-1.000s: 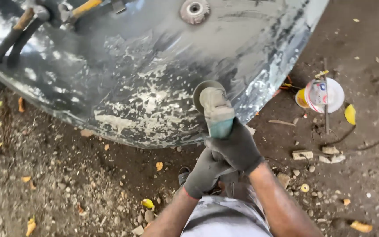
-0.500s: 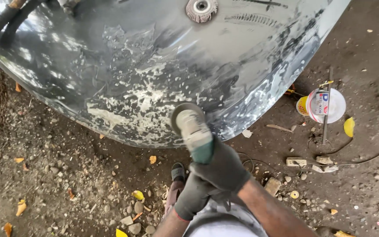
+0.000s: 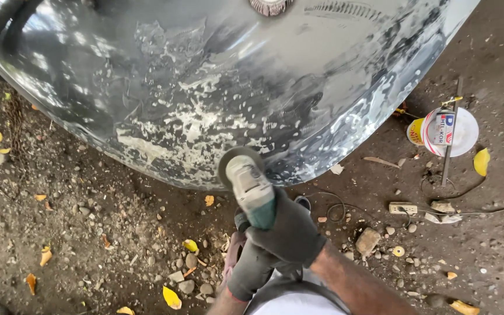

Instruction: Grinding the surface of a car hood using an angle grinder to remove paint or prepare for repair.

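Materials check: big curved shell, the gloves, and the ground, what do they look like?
Curved shell: looks like metal, glossy grey, reflective, with a scuffed pale patch near the grinder.
Gloves on left hand and right hand: dark, matte, probably knit fabric, coating unclear.
Ground: packed dirt with stones and dry leaves.

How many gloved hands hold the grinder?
2: the right hand grips the angle grinder body from above; the left hand is below it, nearer the person.
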